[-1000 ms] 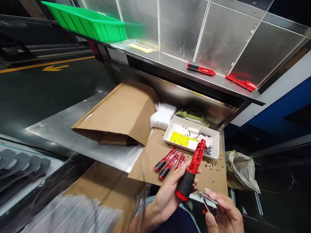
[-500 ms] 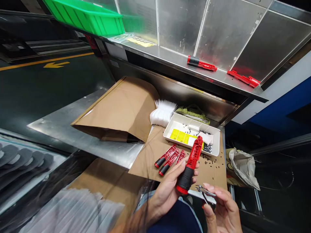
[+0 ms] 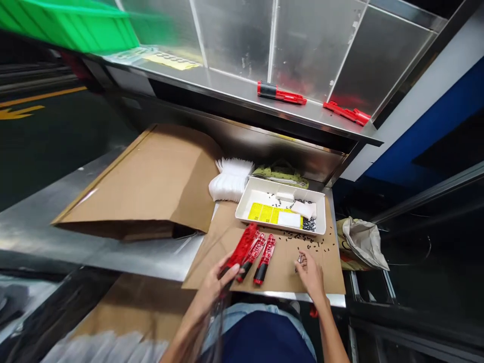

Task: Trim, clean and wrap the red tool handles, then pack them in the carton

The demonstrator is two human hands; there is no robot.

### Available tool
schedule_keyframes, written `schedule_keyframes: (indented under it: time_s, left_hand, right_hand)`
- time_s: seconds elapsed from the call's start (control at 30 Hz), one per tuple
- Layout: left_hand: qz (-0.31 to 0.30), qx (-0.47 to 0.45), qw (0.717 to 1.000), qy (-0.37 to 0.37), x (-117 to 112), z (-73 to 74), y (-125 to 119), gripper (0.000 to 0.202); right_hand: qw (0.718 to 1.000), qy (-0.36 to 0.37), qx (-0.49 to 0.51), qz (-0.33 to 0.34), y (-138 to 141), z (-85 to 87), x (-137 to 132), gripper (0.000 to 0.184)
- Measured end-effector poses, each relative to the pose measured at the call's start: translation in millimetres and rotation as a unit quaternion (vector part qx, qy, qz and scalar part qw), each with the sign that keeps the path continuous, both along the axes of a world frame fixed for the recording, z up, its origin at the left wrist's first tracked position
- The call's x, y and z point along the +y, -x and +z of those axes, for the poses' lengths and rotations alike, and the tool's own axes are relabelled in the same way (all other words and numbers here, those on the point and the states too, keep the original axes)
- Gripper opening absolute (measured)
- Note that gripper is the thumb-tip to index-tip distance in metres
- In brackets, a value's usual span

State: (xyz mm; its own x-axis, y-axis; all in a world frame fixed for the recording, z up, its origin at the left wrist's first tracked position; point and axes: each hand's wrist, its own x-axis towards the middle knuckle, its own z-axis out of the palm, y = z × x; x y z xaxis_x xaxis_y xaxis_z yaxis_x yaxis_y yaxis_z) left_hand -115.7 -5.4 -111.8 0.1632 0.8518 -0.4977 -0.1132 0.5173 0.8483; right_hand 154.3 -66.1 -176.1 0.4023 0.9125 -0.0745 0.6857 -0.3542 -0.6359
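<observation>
Brown cardboard (image 3: 287,275) covers part of a metal worktop (image 3: 162,262) below a metal shelf (image 3: 227,85). Over the cardboard's left part, the left hand (image 3: 217,282) grips a red-and-black handle part (image 3: 242,247) by its dark end, thumb laid across it, the red end pointing away from the body; I can't tell if it touches the cardboard. Well apart to the right, the right hand (image 3: 310,275) has thumb and fingers pinched on a small metal piece (image 3: 300,258), too small to make out clearly. Between the hands, two similar parts (image 3: 265,259) lie side by side on the cardboard, open red insides up, dark ends toward the person. Just beyond them sits a white tray (image 3: 321,214) with yellow labels (image 3: 260,212) and dark bits in it; more black bits (image 3: 312,246) are scattered in front. Behind it is a green patterned cloth item (image 3: 282,175), with a white stack (image 3: 231,180) to its left and a big paper bag (image 3: 147,176) farther left. Up on the shelf are a green bin (image 3: 75,27), a yellow sheet (image 3: 170,60) and two red pieces (image 3: 291,97).
</observation>
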Motion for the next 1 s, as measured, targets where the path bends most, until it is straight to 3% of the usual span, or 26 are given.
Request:
schedule_keyframes:
  time_s: [0.07,0.17,0.3,0.5,0.67,0.77,0.87,1.0]
  left_hand:
    - [0.015,0.168,0.983,-0.074,16,-27.7,23,0.049]
    - [0.032,0.257,0.962,-0.092,37,-55.0,46,0.046]
    - [0.021,0.286,0.952,-0.106,52,-72.0,48,0.049]
    - [0.037,0.228,0.967,-0.106,64,-84.2,34,0.033]
    - [0.084,0.122,0.989,0.009,51,-70.0,38,0.017]
    - [0.100,0.033,0.992,0.062,34,-51.7,35,0.018]
    - [0.099,-0.037,0.990,0.096,17,-33.1,25,0.021]
    - [0.100,-0.166,0.967,0.163,3,-12.0,10,0.030]
  right_hand:
    - [0.998,0.049,-0.027,-0.001,2,-18.9,10,0.028]
    - [0.994,0.094,-0.058,0.001,8,-33.5,16,0.025]
    - [0.991,0.107,-0.082,0.002,11,-40.6,19,0.026]
    - [0.993,0.058,-0.097,-0.022,8,-46.3,10,0.031]
    - [0.994,-0.003,-0.093,-0.053,7,-40.3,-14,0.032]
    - [0.995,-0.040,-0.088,-0.032,1,-25.1,-7,0.035]
    - [0.993,-0.059,-0.100,0.008,-19,-4.8,29,0.035]
    - [0.988,-0.033,-0.143,0.042,-57,16.1,101,0.029]
